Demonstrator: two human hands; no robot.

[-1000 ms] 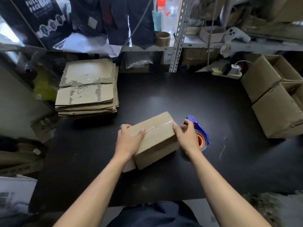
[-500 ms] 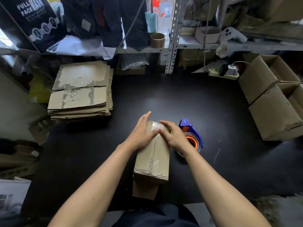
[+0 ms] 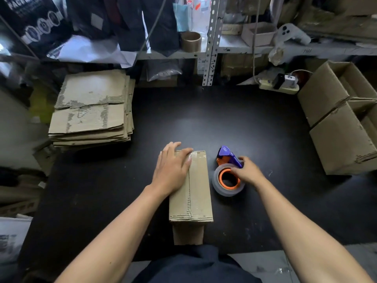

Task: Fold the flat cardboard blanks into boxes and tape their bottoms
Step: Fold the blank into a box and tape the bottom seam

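Cardboard box (image 3: 199, 186) is lying mid-table under the flat, open left hand (image 3: 172, 172), the right hand (image 3: 245, 172) is curling round the tape dispenser (image 3: 228, 174) beside it, and blanks (image 3: 91, 111) are sitting stacked far-left.

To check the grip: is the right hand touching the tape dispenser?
Touching. The head view shows the right hand with fingers resting on the tape dispenser.
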